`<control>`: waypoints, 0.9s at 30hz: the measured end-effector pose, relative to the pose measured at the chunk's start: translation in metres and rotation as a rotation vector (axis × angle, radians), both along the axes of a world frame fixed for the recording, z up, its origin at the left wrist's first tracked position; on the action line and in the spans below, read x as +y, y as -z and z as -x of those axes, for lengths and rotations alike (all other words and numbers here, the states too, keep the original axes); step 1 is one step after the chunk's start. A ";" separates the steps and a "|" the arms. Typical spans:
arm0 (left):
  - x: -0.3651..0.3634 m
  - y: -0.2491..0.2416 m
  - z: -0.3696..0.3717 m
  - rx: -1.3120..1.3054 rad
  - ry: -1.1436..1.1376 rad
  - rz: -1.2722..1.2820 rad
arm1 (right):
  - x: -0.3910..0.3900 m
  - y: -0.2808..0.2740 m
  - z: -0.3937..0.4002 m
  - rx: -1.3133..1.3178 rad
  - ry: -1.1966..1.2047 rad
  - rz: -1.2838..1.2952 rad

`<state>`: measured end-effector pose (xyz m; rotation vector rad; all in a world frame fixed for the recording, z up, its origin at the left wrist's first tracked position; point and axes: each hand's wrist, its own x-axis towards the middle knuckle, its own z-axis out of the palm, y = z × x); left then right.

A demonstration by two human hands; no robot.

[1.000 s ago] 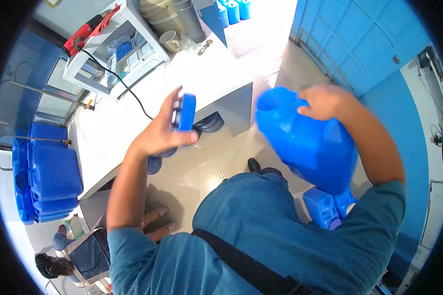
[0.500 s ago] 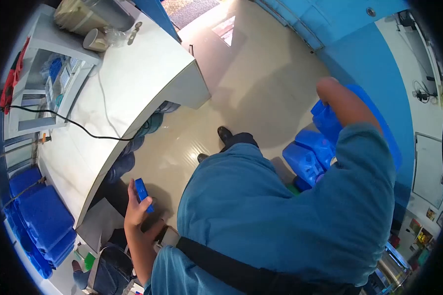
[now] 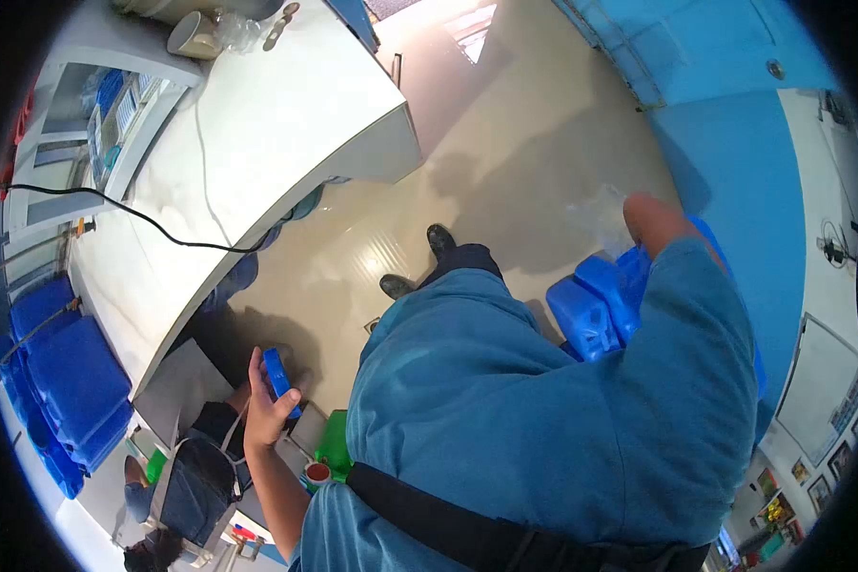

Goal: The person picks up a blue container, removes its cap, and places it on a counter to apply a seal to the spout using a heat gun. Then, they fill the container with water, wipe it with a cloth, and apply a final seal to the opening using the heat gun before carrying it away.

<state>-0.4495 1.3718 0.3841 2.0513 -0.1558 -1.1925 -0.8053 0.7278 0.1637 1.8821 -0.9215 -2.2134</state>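
My left hand (image 3: 271,412) is closed round a small, flat blue rectangular object (image 3: 277,374), thumb on one side and fingers on the other. It is held low, beside the counter's curved edge. On the right, my right hand (image 3: 644,215) is bent down and away, its fingers hidden from view. A thin, clear plastic piece (image 3: 602,214), blurred, shows right beside it. Just below that hand stand blue plastic jerrycans (image 3: 582,313), partly covered by my teal sleeve.
A white counter (image 3: 257,124) curves along the left, with a black cable (image 3: 133,212) across it and a cup (image 3: 194,36) at its back. More blue containers (image 3: 71,377) stand at far left. A seated person (image 3: 195,486) is at lower left. A green container (image 3: 334,440) stands behind my left arm.
The view has shifted, bringing the green container and more of the seated person into sight. My right hand has dropped lower, and clear plastic now shows beside it. My left hand keeps the blue object.
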 end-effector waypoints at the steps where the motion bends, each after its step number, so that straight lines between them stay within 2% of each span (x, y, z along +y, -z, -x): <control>1: 0.002 -0.001 0.002 -0.030 0.002 0.014 | 0.000 0.003 0.003 -0.007 -0.010 -0.004; 8: 0.005 -0.022 -0.004 -0.023 -0.047 -0.019 | 0.002 0.009 0.015 -0.149 -0.018 0.002; 10: 0.013 -0.023 -0.020 -0.108 0.044 -0.011 | 0.004 0.012 0.007 -0.259 -0.043 -0.002; 13: 0.019 -0.026 -0.066 -0.274 0.058 -0.011 | -0.002 -0.009 -0.005 -0.554 -0.022 -0.011; 15: 0.035 -0.024 -0.114 -0.461 0.072 -0.044 | 0.024 -0.097 -0.055 -0.760 0.095 0.005; 16: 0.030 -0.037 -0.135 -0.479 0.038 -0.137 | 0.024 -0.115 -0.055 -0.926 0.164 0.029; 17: 0.042 -0.030 -0.163 -0.615 0.050 -0.224 | 0.028 -0.140 -0.057 -1.047 0.172 0.058; 18: 0.048 -0.029 -0.188 -0.590 -0.038 -0.264 | 0.031 -0.170 -0.063 -1.165 0.186 0.089; 20: 0.072 0.000 -0.244 -0.814 -0.053 -0.427 | 0.078 -0.271 -0.105 -1.248 0.369 0.098; 21: 0.079 0.009 -0.269 -0.833 -0.068 -0.415 | 0.084 -0.305 -0.105 -1.304 0.484 0.124; 23: 0.097 0.019 -0.315 -0.879 -0.144 -0.612 | 0.097 -0.374 -0.101 -1.402 0.540 0.087; 24: 0.107 0.023 -0.333 -0.896 -0.153 -0.589 | 0.097 -0.399 -0.091 -1.526 0.531 0.050; 26: 0.124 0.031 -0.371 -0.858 -0.246 -0.742 | 0.076 -0.439 -0.074 -1.674 0.504 0.040; 27: 0.132 0.034 -0.384 -0.873 -0.253 -0.709 | 0.061 -0.459 -0.062 -1.757 0.352 0.193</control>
